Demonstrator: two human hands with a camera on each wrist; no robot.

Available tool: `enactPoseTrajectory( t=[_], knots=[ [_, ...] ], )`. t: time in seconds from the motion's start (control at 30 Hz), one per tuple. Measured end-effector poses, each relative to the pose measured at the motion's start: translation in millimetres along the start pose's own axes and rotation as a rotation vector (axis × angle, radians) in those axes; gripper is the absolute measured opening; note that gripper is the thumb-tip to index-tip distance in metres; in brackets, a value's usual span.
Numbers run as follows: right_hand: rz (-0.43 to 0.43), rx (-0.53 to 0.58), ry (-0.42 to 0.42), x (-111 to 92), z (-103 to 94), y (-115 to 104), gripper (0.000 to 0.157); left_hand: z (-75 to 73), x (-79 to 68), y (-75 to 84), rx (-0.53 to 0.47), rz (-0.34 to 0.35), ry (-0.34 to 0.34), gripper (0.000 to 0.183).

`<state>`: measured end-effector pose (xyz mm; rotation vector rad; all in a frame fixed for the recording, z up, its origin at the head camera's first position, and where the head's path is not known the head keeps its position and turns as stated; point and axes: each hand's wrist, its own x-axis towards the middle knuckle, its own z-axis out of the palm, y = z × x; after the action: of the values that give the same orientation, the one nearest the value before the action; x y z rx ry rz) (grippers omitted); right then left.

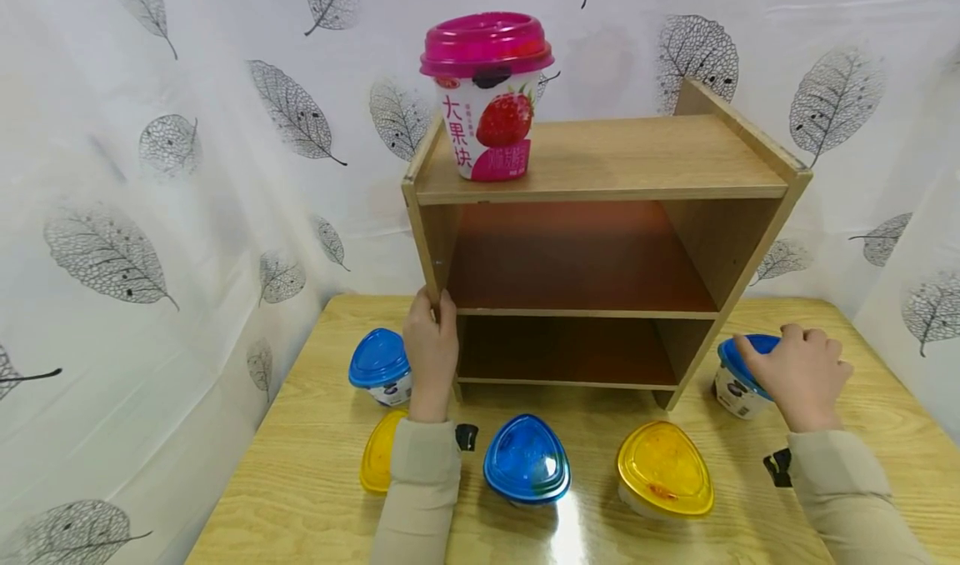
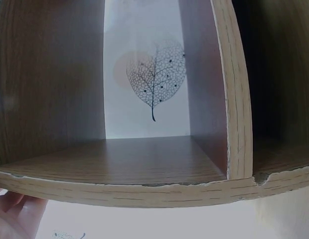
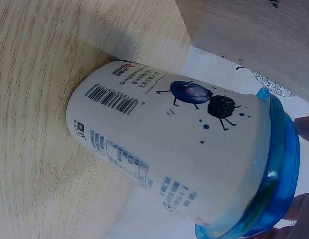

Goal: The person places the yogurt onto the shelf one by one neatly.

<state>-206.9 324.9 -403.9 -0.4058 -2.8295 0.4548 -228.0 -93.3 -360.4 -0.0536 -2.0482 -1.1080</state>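
Observation:
My left hand grips the left side panel of a small wooden shelf; in the left wrist view its fingers show at the shelf's chipped edge. Over on the right, my right hand holds a yogurt cup with a blue lid from above. Close up, the thumb and fingers lie on either side of the blue lid, and the white cup stands with its base on the table. A larger strawberry yogurt cup with a pink lid stands on the shelf's top left.
In front of the shelf are a blue-lidded tub and a yellow-lidded tub. Another blue-lidded cup stands left of the shelf. My left sleeve partly covers a yellow lid. A leaf-patterned curtain hangs behind the wooden table.

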Motion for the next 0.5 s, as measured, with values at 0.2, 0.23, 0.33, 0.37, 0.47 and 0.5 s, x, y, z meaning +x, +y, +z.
enactPoseTrajectory(
  t=[0.2,0.23,0.33,0.37,0.47,0.5],
  knots=[
    [0.014,-0.033,-0.044,-0.1,-0.4,0.2,0.09,0.3,-0.2,0.0,0.008,-0.002,-0.002,0.027],
    [0.016,-0.032,-0.051,-0.1,-0.6,0.4,0.09,0.3,-0.1,0.1,0.007,-0.003,-0.003,0.027],
    [0.02,-0.014,-0.069,-0.4,-2.3,0.3,0.09,0.6,-0.1,-0.1,0.009,-0.002,0.0,0.027],
    [0.019,-0.01,-0.073,-0.7,-3.0,0.0,0.089,0.6,-0.2,-0.2,0.009,-0.001,0.001,0.027],
    [0.013,0.006,-0.081,-1.7,-5.3,-1.1,0.088,0.9,-0.2,-0.5,0.011,0.003,0.005,0.026],
    [0.009,0.011,-0.082,-2.0,-6.0,-1.3,0.087,1.0,-0.2,-0.5,0.012,0.003,0.006,0.026]
  ],
)
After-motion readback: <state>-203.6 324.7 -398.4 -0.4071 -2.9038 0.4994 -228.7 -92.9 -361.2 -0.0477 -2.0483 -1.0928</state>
